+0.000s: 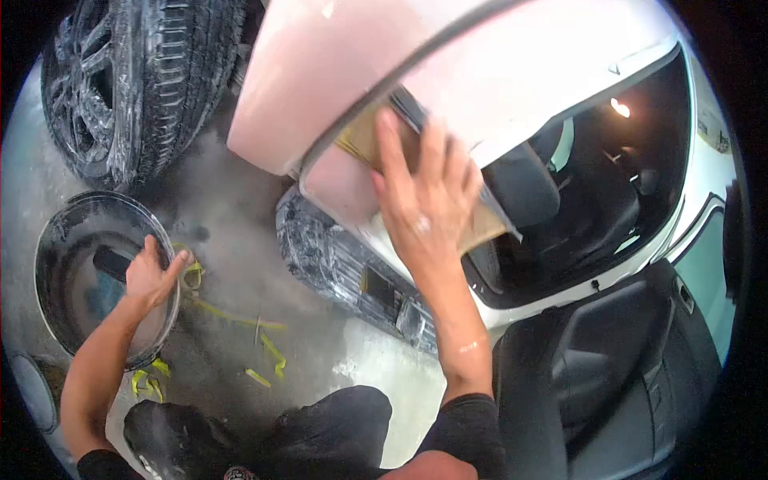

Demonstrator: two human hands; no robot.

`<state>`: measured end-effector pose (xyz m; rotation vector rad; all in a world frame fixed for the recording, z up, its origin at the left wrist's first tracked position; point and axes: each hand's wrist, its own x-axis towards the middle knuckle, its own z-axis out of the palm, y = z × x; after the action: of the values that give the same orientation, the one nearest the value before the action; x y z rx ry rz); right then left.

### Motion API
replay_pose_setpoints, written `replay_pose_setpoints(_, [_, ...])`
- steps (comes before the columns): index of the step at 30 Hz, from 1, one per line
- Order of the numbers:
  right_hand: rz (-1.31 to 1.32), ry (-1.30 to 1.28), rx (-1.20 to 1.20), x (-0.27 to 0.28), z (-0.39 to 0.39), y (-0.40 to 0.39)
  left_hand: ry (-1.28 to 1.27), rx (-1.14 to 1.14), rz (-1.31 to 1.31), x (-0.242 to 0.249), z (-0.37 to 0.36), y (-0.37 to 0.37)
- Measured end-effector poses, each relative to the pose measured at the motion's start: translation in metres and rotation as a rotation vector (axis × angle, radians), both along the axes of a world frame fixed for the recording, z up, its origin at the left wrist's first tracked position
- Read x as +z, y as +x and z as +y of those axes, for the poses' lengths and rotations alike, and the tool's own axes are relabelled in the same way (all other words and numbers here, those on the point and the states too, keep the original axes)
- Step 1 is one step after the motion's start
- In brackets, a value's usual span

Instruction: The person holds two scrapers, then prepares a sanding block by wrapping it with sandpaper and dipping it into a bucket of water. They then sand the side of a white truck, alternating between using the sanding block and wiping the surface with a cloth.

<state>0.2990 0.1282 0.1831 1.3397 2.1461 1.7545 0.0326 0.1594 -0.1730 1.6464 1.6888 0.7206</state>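
Note:
My left hand [154, 276] reaches over a round dark bucket [50, 300] holding cloudy water. A dark, flat block [112, 262] juts out from its fingers, which seem to grip one end. My right hand [428, 192] lies with fingers spread against the pale pinkish car panel [320, 76]. Under and beside it shows a tan sheet [486, 227] with a dark strip [408, 108] near the fingertips. What lies beneath the palm is hidden.
A dusty wheel [172, 88] stands at upper left, and another dusty tyre [320, 248] sits below the panel. Yellow tape scraps [274, 352] litter the floor. At right are the car's window opening [592, 184] and a black door panel [592, 384].

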Motion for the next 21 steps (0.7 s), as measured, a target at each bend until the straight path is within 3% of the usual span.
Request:
replay_pose_setpoints(5, [0.001, 0.039, 0.048, -0.003, -0.03, 0.05, 0.057, 0.032, -0.092, -0.009, -0.01, -0.005])
replay_pose_setpoints(10, [-0.002, 0.03, 0.038, -0.003, -0.002, 0.011, 0.1, 0.051, -0.082, -0.025, -0.004, 0.003])
replay_pose_setpoints(16, [0.045, 0.03, 0.07, -0.006, -0.029, 0.052, 0.107, 0.022, -0.044, -0.016, -0.004, -0.003])
replay_pose_setpoints(21, [0.034, 0.059, 0.034, -0.002, 0.005, -0.006, 0.105, 0.032, -0.048, -0.008, -0.005, -0.001])
